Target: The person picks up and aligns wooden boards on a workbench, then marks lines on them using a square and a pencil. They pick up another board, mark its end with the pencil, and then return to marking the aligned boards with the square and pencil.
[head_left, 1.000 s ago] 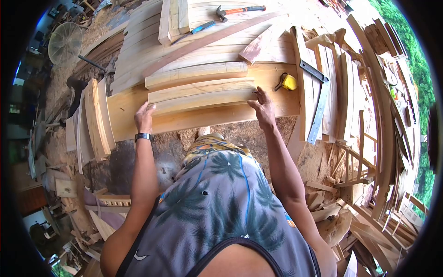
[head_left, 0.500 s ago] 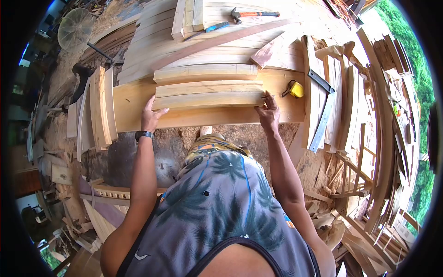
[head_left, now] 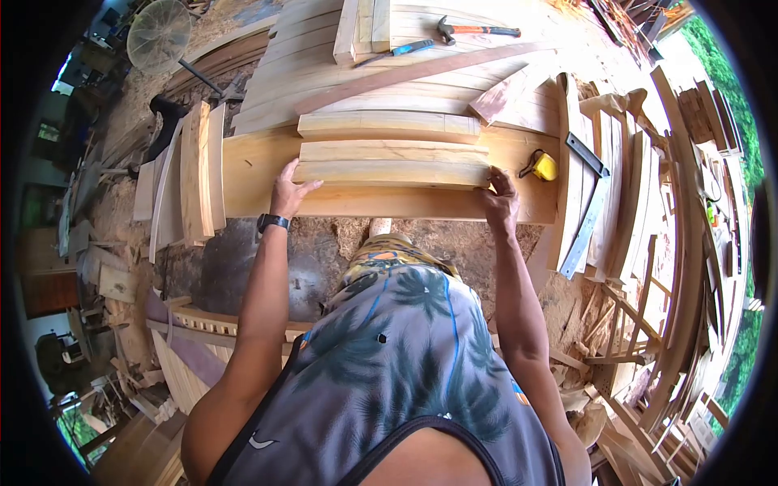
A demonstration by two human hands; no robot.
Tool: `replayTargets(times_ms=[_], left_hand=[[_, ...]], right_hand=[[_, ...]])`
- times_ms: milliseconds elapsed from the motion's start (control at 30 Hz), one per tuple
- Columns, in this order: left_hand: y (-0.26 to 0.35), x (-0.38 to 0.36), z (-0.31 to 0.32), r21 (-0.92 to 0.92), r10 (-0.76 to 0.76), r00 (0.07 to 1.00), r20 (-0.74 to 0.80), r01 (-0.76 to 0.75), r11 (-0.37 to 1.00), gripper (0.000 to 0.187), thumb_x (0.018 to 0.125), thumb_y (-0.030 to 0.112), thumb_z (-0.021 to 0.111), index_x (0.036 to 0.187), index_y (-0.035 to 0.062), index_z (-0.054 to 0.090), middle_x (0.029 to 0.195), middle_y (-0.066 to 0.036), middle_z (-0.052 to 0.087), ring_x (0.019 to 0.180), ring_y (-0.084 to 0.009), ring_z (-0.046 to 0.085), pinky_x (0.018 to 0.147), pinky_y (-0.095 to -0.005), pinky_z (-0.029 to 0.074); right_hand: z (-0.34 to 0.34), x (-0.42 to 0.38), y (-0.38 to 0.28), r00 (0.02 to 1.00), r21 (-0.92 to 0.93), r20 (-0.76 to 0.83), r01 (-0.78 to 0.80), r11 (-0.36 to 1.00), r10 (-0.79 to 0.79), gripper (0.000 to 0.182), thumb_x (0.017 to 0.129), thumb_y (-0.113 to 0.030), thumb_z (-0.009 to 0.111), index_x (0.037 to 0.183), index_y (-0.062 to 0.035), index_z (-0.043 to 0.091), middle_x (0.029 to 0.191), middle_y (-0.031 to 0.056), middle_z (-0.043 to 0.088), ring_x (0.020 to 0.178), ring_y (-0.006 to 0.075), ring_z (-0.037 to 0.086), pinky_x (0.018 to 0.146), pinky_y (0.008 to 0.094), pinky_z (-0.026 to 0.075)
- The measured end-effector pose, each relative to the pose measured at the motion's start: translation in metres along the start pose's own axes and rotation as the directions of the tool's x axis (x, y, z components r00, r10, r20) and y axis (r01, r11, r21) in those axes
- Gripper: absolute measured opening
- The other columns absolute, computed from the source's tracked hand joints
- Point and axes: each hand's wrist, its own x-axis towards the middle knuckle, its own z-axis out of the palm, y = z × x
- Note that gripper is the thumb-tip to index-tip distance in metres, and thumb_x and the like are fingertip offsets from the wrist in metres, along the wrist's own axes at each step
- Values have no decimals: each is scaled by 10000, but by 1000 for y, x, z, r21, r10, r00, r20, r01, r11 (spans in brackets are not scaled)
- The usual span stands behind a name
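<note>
Two pale curved wooden pieces lie side by side, pressed together: a back piece (head_left: 393,151) and a front piece (head_left: 389,172). My left hand (head_left: 290,194) is at their left end, fingers against the end and thumb toward the front edge. At the right end, my right hand (head_left: 501,201) has its fingers curled on the wood, partly hiding the corner. Both hands keep the pair between them on a wide plank (head_left: 373,203). Just behind lies another pale wooden piece (head_left: 389,125), separated by a narrow gap.
A yellow tape measure (head_left: 545,166) sits right of my right hand. Farther right, a try square (head_left: 585,219) rests on stacked boards. A hammer (head_left: 482,31) and a blue-handled chisel (head_left: 412,48) lie at the back. More curved boards (head_left: 194,174) stand at the left.
The whole view has shifted, so the bench and its things appear farther right. Both hands stay at the ends of the paired wooden pieces, which keep their place on the plank.
</note>
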Motion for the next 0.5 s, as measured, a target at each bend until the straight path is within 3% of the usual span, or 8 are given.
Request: replayTargets(times_ms=[233, 467, 500], left_hand=[[-17, 5, 3, 13, -7, 1000, 24, 7, 1000, 904, 750, 278, 928, 1436, -86, 465, 1460, -297, 534, 1399, -347, 497, 1161, -429, 403], [-7, -1, 5, 29, 16, 999, -45, -15, 999, 879, 751, 305, 924, 1410, -74, 483, 1394, -267, 597, 1331, -345, 556, 1119, -433, 443], [-5, -2, 4, 38, -6, 999, -37, 7, 999, 877, 749, 313, 924, 1407, -75, 493, 1382, -262, 608, 1312, -343, 570, 1109, -434, 451]], right_hand=[[-2, 4, 7, 999, -13, 8, 43, 999, -43, 497, 793, 67, 736, 1277, 6, 643, 1204, 110, 726, 1111, 168, 673, 960, 294, 537], [-1, 3, 7, 1000, -3, 22, 11, 1000, -11, 503, 800, 52, 746, 1288, 0, 639, 1201, 109, 725, 1114, 166, 670, 966, 297, 530], [-1, 3, 12, 999, 73, 14, 42, 996, -43, 512, 800, 51, 746, 1298, 2, 635, 1211, 112, 722, 1129, 167, 664, 971, 298, 526]])
